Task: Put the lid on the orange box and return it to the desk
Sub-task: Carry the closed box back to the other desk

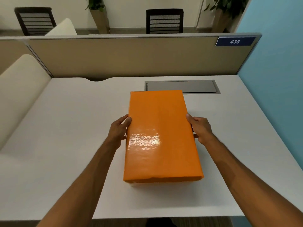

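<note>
Head view, frame centre: our hands, left hand (118, 132) and right hand (200, 128), clasp lidded orange box (160, 136) over surface (65, 128); glossy wrap risks slipping.

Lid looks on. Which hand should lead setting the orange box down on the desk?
Neither clearly: left hand and right hand grip opposite long sides of the orange box symmetrically. Lower with both.

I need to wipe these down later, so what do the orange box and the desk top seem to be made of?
orange box: looks like cardboard wrapped in glossy orange paper or film; a wrinkled bright glare shows on its top and a crease at the near edge.
desk: smooth matte white, probably laminate; it shows no glare or grain.
</note>
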Demonstrator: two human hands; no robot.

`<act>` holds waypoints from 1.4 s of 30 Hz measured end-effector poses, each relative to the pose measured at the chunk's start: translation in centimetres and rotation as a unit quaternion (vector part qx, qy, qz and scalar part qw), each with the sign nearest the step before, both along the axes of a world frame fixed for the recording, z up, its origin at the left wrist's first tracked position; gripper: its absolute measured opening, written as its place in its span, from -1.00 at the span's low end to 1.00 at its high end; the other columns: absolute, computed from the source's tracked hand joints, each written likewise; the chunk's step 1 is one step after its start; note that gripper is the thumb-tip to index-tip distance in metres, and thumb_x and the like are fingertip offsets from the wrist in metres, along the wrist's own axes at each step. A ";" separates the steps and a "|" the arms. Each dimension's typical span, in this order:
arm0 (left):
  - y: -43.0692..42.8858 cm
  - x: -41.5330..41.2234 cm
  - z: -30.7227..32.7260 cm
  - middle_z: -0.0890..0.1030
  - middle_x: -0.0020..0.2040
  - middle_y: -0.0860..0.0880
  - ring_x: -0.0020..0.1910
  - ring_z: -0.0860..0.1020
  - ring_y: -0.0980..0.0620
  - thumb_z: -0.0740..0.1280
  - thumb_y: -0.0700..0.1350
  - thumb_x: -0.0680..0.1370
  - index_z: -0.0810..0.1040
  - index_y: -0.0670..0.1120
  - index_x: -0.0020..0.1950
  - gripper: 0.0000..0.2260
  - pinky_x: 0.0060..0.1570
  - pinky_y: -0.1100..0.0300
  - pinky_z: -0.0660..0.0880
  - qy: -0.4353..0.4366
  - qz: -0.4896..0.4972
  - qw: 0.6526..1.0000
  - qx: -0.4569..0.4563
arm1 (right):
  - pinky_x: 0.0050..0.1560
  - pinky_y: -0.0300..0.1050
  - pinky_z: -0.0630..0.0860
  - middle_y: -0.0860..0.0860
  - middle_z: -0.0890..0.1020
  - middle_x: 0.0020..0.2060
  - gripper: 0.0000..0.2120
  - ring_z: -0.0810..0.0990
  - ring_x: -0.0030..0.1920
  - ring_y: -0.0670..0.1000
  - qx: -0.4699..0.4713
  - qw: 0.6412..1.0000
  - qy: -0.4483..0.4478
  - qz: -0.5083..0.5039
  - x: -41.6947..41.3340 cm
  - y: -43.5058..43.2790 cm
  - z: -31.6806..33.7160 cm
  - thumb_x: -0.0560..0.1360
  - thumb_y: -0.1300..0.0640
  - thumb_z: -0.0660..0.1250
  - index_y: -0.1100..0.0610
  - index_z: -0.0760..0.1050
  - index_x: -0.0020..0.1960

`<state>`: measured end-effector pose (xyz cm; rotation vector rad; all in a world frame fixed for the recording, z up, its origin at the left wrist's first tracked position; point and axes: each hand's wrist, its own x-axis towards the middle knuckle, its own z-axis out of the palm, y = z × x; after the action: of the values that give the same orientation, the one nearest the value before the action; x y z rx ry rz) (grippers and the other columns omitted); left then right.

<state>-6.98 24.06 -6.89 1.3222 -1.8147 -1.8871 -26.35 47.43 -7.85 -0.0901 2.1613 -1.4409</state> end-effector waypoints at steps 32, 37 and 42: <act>0.8 7.6 1.6 0.48 0.33 -0.05 0.08 0.58 -0.15 0.42 0.04 0.51 0.19 0.28 0.49 -0.37 -0.19 -0.08 0.64 -0.038 -0.093 0.994 0.051 | -0.21 0.05 0.62 -0.04 0.64 0.10 -0.10 0.67 0.03 0.09 -0.129 0.974 -0.135 0.124 5.6 2.3 1.8 0.27 -0.03 0.56 -0.11 0.25 0.53; -0.7 8.0 3.1 0.47 0.35 -0.08 0.08 0.57 -0.17 0.43 0.04 0.51 0.21 0.25 0.49 -0.38 -0.14 -0.11 0.62 -0.029 -0.059 0.997 0.032 | -0.29 0.01 0.64 -0.04 0.67 0.04 -0.11 0.72 -0.07 0.06 -0.140 0.969 -0.137 0.153 4.8 -0.2 2.4 0.26 0.00 0.57 -0.11 0.26 0.52; -3.0 9.6 4.5 0.44 0.39 -0.07 0.25 0.51 -0.27 0.43 0.05 0.51 0.19 0.23 0.53 -0.34 0.12 -0.28 0.53 -0.027 -0.036 0.999 0.012 | -0.26 0.06 0.64 -0.02 0.64 0.09 -0.09 0.68 0.00 0.12 -0.152 0.961 -0.150 0.177 5.2 -3.7 2.9 0.25 0.01 0.58 -0.11 0.26 0.52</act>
<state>2.59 21.09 -2.40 1.3458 -1.8967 -1.9335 -21.19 43.72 -5.00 -0.3313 1.5768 -1.4534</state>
